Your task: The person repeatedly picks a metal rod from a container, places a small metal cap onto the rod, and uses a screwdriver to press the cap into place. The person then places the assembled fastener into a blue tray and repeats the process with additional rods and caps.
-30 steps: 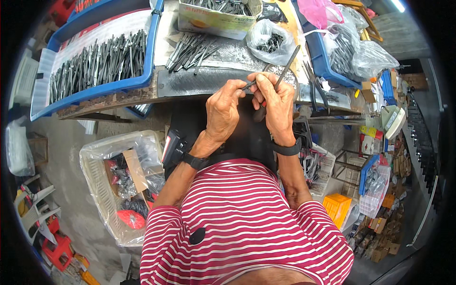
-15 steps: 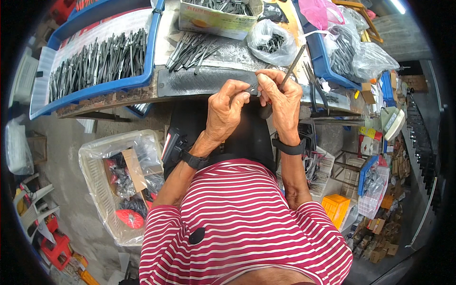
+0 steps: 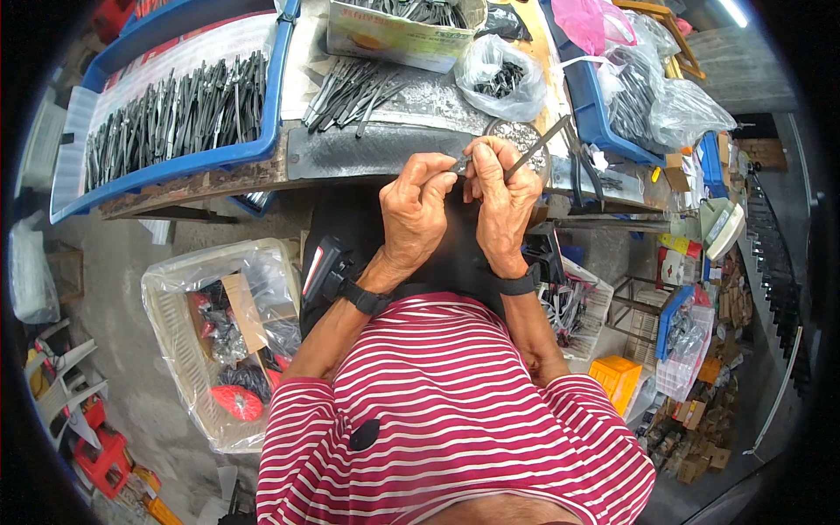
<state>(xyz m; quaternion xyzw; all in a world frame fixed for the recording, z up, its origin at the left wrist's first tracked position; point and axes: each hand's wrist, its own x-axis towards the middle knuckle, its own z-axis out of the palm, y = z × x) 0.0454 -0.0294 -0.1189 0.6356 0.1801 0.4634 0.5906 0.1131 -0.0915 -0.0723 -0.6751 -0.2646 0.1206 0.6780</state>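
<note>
Since the frame just before, the right hand (image 3: 506, 192) had drawn slightly toward the left hand (image 3: 411, 210), and the dark rod (image 3: 547, 140) in its grasp had tipped lower to the right. Left thumb and fingers pinched a small dark piece (image 3: 460, 164), which sat between both hands' fingertips. Beyond the left hand, black strips (image 3: 346, 96) lay heaped on the surface (image 3: 385, 150). Fingers obscured the piece's shape; whether the right fingertips touched it was unclear. The rod's lower end was hidden.
</note>
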